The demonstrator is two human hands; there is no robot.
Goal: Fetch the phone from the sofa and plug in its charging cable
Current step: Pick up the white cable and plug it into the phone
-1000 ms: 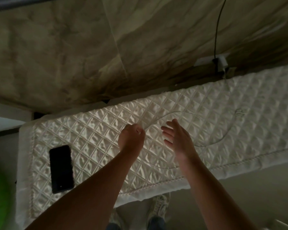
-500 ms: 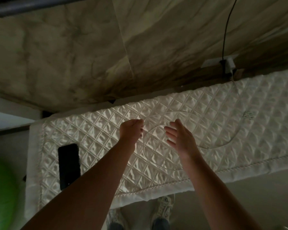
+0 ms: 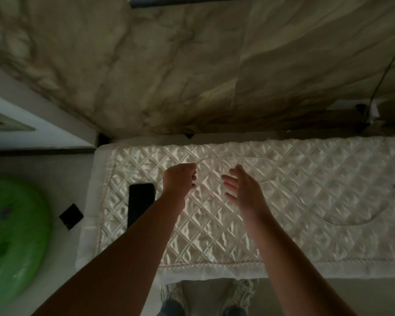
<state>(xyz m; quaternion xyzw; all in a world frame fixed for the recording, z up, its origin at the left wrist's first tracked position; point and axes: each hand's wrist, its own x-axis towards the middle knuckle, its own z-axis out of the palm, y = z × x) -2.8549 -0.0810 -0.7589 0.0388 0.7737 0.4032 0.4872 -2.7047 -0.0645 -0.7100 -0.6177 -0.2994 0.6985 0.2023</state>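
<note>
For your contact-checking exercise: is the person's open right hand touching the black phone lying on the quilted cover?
Apart. The head view shows the right hand open over the quilted cover, with the left hand and bare quilting between it and the phone.

Dim, soft frame; sheen on the quilted cover [image 3: 283, 179], edges bowed and blurred.

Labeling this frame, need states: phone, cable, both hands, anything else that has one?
phone: lying flat on the quilted cover, screen dark, no cable in it, partly behind the left forearm
cable: white, one end pinched in the left hand, the rest looped loosely across the cover
left hand: closed on the cable
right hand: open, fingers spread, holding nothing
</note>
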